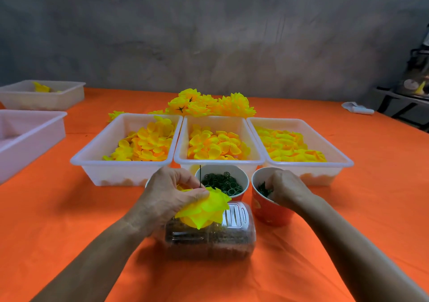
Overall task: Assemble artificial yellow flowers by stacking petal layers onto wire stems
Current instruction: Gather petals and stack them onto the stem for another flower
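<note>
My left hand (170,191) grips a part-built yellow flower (204,208) with its thin dark wire stem (200,176) pointing straight up between thumb and fingers. My right hand (287,189) reaches into a red paper cup (267,211), fingers curled down among small green pieces (263,189); whether it holds one is hidden. A second cup (243,178) beside it holds green rings (222,183). Behind stand three white trays of yellow petals: left (97,153), middle (184,139), right (334,148). Finished flowers (209,104) lie piled behind the trays.
A clear plastic jar (209,239) lies on its side under my left hand on the orange tablecloth (69,220). Two more white trays (27,136) (69,92) sit at the far left. A white cloth (357,109) lies at the right edge.
</note>
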Motion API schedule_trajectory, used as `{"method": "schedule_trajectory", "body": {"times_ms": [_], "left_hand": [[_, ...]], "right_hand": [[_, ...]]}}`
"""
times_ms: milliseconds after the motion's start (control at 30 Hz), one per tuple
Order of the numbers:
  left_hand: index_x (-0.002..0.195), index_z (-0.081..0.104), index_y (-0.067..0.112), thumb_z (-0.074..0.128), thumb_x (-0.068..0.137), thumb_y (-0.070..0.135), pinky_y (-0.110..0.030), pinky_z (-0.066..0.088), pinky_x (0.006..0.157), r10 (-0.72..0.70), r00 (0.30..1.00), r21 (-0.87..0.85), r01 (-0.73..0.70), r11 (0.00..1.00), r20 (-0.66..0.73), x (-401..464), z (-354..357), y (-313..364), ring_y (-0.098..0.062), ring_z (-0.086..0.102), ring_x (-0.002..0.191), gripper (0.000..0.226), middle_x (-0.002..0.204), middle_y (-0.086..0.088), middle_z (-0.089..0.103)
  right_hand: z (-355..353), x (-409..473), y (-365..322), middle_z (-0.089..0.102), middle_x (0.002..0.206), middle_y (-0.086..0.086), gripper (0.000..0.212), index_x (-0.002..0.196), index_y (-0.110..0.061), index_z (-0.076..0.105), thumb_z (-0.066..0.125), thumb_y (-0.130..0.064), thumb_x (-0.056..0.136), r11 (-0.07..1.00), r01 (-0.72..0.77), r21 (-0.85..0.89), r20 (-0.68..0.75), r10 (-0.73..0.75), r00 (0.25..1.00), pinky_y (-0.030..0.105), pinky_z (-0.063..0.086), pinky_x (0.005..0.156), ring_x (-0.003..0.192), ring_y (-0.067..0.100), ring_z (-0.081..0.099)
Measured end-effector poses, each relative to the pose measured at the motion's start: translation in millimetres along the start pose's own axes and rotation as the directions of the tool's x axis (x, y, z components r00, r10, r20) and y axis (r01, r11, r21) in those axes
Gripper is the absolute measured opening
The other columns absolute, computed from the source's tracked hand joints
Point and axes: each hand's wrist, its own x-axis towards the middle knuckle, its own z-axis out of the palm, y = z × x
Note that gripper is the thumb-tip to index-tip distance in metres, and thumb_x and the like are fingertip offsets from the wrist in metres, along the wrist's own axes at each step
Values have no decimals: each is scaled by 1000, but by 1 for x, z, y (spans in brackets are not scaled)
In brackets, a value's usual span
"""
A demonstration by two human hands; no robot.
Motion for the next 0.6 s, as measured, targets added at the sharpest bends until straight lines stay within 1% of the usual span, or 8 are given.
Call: {"method": "schedule_trajectory", "body": {"times_ms": [33,100,167,267,400,500,567,600], "left_hand": [[59,71,21,82,69,17,-29,48,67,-2,1000,-2,2,1000,-1,0,0,-1,-9,60,67,16,70,1,69],[60,71,21,83,69,18,-29,48,67,-5,1000,-4,5,1000,-1,1,0,-1,-8,60,67,15,69,3,69],[60,71,21,83,69,18,-30,48,68,-4,1000,-3,4,1000,-6,1,0,-2,-8,60,68,15,69,4,68],[60,71,21,83,68,19,-35,49,70,-8,1000,-1,8,1000,-19,1,1,-2,-11,60,69,14,70,2,68],[59,71,24,83,68,21,-33,48,69,-4,1000,5,4,1000,-16,1,0,-2,-9,59,69,16,69,4,68],[59,71,24,83,68,21,-33,49,69,-9,1000,2,9,1000,-20,1,0,-2,-9,59,70,15,69,5,67],[60,71,24,83,68,22,-30,48,68,-12,1000,8,12,1000,-29,1,0,-3,-7,59,69,15,69,6,67],[60,71,24,83,68,22,-29,48,67,-12,999,10,12,1000,-32,1,1,-3,-6,59,68,15,69,6,67]], "right_hand": [[1,3,0,43,82,7,11,71,-14,54,60,-13,80,1000,-9,7,8,9,1000,23,27,52,74,24,38],[2,7,2,45,84,8,6,79,-14,60,59,-8,79,998,-33,59,9,32,999,23,27,50,74,24,39],[5,10,5,53,89,10,18,90,-13,68,58,-5,77,991,-67,116,-4,68,998,23,35,60,78,24,48],[11,11,7,65,111,10,32,108,-15,68,55,-8,80,993,-91,78,-53,95,994,27,42,72,102,28,60],[14,10,9,67,107,16,26,99,-10,70,49,-9,83,992,-106,70,-83,112,990,26,31,65,99,32,60],[13,11,8,67,102,16,22,94,-7,70,51,-10,84,989,-96,117,-65,104,992,25,32,64,96,31,61],[7,9,7,65,89,16,12,80,-9,65,55,-12,83,984,-93,150,-95,108,990,26,33,63,94,32,61],[4,9,8,62,83,15,12,71,-11,60,57,-11,83,979,-85,184,-119,108,987,27,34,62,91,33,62]]}}
